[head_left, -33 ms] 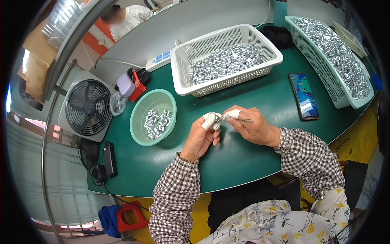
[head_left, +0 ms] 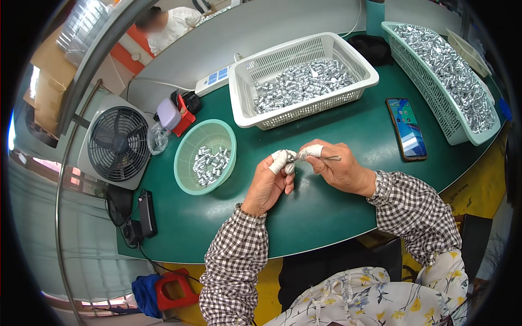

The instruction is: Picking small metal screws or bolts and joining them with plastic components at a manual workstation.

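Observation:
My left hand [head_left: 265, 186], with white covers on its fingertips, pinches a small silvery metal part [head_left: 291, 157] above the green table. Most of that part is hidden by the fingers. Close against it on the right, my right hand [head_left: 342, 168] is closed round a thin metal rod-shaped tool [head_left: 331, 158], whose back end sticks out past the knuckles. White covers wrap the fingertips of this hand too. Left of my hands, a pale green round basket [head_left: 184, 176] holds a small heap of similar metal parts [head_left: 211, 164].
A white rectangular basket [head_left: 247, 120] of metal parts stands beyond my hands. At the right are a phone [head_left: 406, 130] and a fuller pale green basket [head_left: 421, 89]. A fan [head_left: 117, 142], power strip [head_left: 213, 80] and red box [head_left: 184, 120] lie leftward. Another person [head_left: 173, 27] sits behind the partition.
The tool's back end has tilted slightly upward in my right hand, and its fingers have shifted a little. My left hand stays nearly still.

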Demonstrator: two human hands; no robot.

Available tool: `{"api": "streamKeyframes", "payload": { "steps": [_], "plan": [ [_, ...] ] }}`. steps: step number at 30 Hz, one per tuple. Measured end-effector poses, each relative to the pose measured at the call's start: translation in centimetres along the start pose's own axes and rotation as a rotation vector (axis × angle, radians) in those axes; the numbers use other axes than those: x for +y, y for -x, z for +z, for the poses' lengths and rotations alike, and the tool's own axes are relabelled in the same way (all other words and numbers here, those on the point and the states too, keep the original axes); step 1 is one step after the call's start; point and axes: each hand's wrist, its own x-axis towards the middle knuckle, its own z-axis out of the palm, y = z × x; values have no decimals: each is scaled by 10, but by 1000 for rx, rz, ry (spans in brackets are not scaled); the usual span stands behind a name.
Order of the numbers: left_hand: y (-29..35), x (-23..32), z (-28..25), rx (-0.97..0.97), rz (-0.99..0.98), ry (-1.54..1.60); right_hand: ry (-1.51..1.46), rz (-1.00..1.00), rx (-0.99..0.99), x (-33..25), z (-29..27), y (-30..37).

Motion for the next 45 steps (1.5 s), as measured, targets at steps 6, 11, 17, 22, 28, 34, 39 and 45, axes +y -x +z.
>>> {"api": "streamKeyframes", "payload": {
  "steps": [6, 11, 17, 22, 28, 34, 39, 45],
  "plan": [
    [2, 1, -4, 10, 10, 5, -6, -14, 11, 0, 2, 0],
    [1, 3, -1, -18, 31, -4, 71, -56, 20, 2, -2, 1],
    [1, 2, -1, 27, 49, 36, -42, 73, 43, 5, 0, 4],
    [0, 1, 0, 20, 45, 90, 119, -138, 43, 2, 4, -2],
    [1, -1, 3, 20, 50, 14, -12, -9, 78, 0, 5, 2],
    [1, -1, 1, 9, 49, -5, -141, 208, 71, 3, 3, 1],
    [0, -1, 4, 19, 52, 89, 61, -65, 74, 8, 4, 3],
    [0, -1, 1, -5, 50, 131, 31, 2, 33, 6, 5, -1]
  ]
}}
